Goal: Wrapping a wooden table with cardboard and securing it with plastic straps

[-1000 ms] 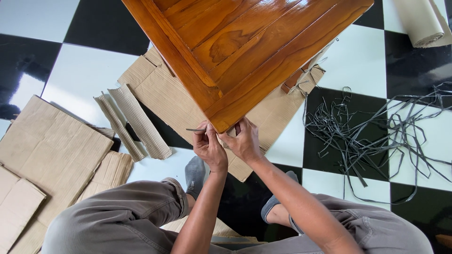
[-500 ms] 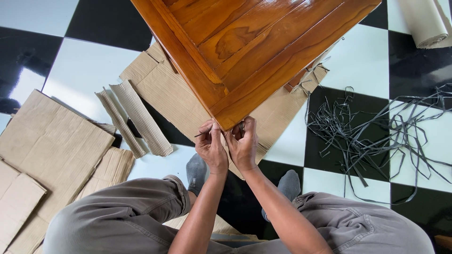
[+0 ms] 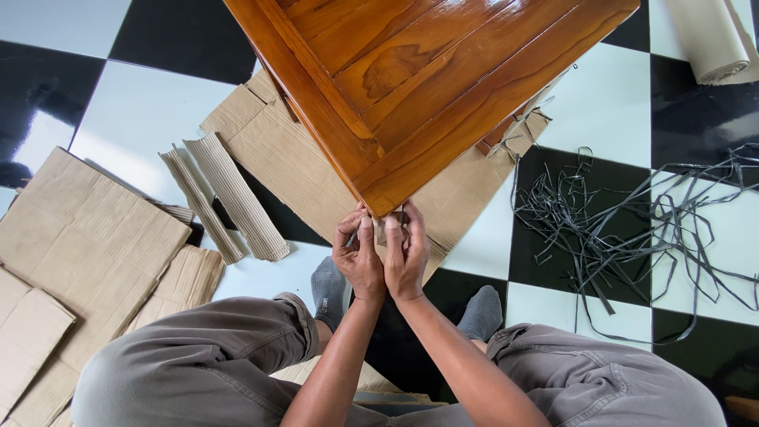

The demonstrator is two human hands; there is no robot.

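Note:
A varnished brown wooden table [image 3: 443, 79] fills the upper middle, one corner pointing down at me. My left hand [image 3: 357, 265] and my right hand [image 3: 408, 257] are pressed side by side right under that corner. Their fingertips are closed together on a small pale piece [image 3: 380, 230] against the corner's edge; what the piece is I cannot tell. Flat brown cardboard [image 3: 285, 158] lies under the table on the black-and-white tiled floor.
Corrugated cardboard strips [image 3: 229, 198] and larger flat sheets [image 3: 79, 237] lie at the left. A tangle of black strapping bands [image 3: 632, 221] spreads at the right. A beige paper roll [image 3: 711, 39] sits top right. My grey-socked feet [image 3: 326, 285] rest below the hands.
Both hands have drawn closer together and risen to the table corner. The thin object sticking out of my left hand earlier is now out of sight.

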